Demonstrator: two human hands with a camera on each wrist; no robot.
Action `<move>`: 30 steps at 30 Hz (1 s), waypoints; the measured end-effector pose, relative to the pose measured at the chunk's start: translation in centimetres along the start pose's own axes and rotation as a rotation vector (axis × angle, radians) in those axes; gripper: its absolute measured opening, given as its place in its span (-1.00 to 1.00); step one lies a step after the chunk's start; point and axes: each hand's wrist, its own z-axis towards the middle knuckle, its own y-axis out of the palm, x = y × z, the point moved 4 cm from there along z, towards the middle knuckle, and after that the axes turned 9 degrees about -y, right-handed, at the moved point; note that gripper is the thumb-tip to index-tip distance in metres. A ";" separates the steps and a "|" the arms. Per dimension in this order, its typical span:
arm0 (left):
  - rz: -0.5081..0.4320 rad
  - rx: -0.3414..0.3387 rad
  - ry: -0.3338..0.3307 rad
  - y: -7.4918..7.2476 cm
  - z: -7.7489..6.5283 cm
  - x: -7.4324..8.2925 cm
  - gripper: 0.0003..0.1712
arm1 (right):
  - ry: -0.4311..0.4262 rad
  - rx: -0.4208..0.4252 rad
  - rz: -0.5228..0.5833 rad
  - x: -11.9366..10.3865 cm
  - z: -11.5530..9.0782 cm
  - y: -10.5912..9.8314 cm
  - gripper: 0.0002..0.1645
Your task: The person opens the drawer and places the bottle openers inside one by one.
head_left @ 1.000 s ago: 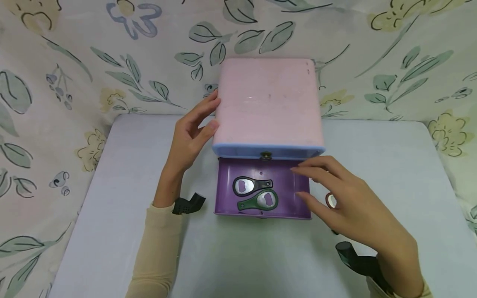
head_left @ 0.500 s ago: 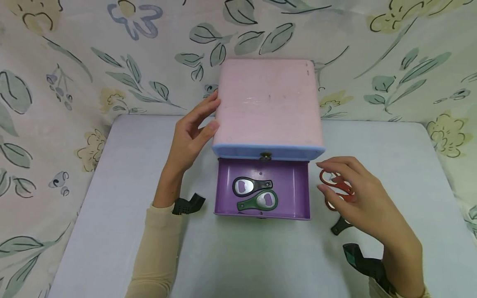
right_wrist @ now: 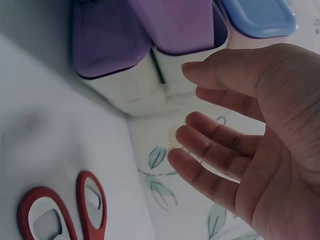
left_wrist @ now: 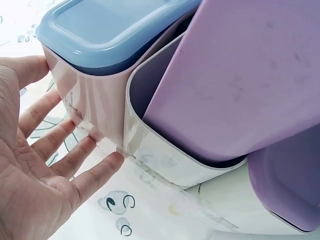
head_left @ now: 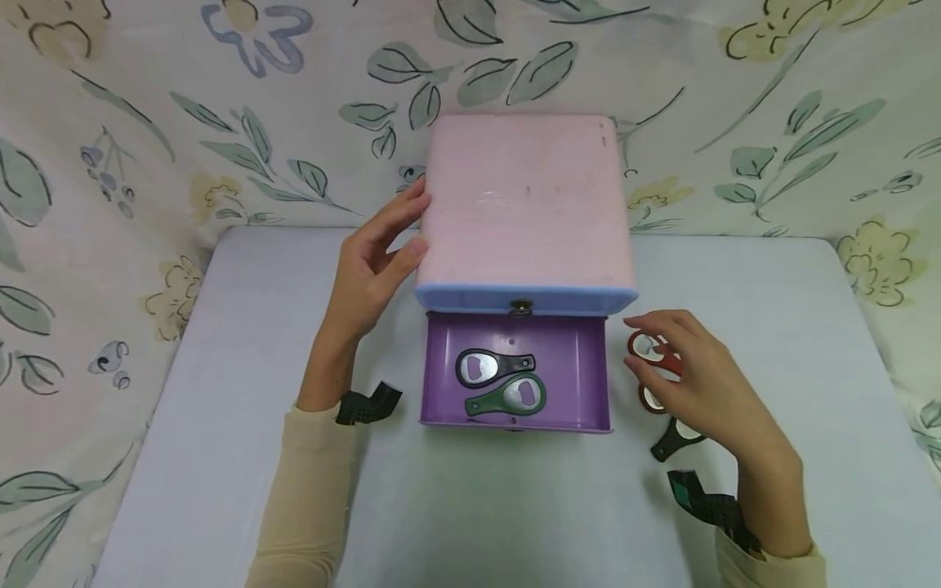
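A small drawer cabinet (head_left: pixel 525 204) with a pink top stands at the table's back, its purple drawer (head_left: pixel 577 376) pulled out. Inside lie a black bottle opener (head_left: pixel 507 364) and a green bottle opener (head_left: pixel 488 401). My left hand (head_left: pixel 363 278) rests its fingertips and thumb against the cabinet's left side; in the left wrist view the fingers are spread. To the right of the drawer, my right hand (head_left: pixel 698 380) hovers with bent, parted fingers and nothing between them. Under it lie two red bottle openers (head_left: pixel 672 363), partly covered, and another black bottle opener (head_left: pixel 665 445).
The cabinet's closed blue drawer (head_left: pixel 470 298) with a small metal knob (head_left: pixel 521 307) sits above the pulled-out one. In the right wrist view a lower purple drawer (right_wrist: pixel 110 45) is closed. Floral cloth (head_left: pixel 294 122) hangs behind the white table (head_left: pixel 456 506).
My right hand has moved right, from over the drawer's right edge to above the red bottle openers. The left hand stays against the cabinet, and both openers in the drawer lie still.
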 end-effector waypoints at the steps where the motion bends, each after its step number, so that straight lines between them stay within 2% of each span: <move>1: 0.001 0.000 0.002 0.0 0.0 0.0 -0.42 | 0.008 -0.004 -0.009 0.3 0.0 0.1 -0.40; 15: -0.004 0.000 0.005 0.1 -0.1 0.3 -0.42 | 0.117 -0.121 -0.071 4.2 -0.4 2.3 -0.43; 21: -0.028 -0.004 0.007 0.2 -0.1 0.3 -0.43 | 0.138 -0.143 -0.091 5.1 -0.4 2.5 -0.43; 30: 0.000 0.003 0.002 -0.1 -0.2 0.4 -0.42 | 0.165 -0.167 -0.110 5.9 -0.7 2.6 -0.42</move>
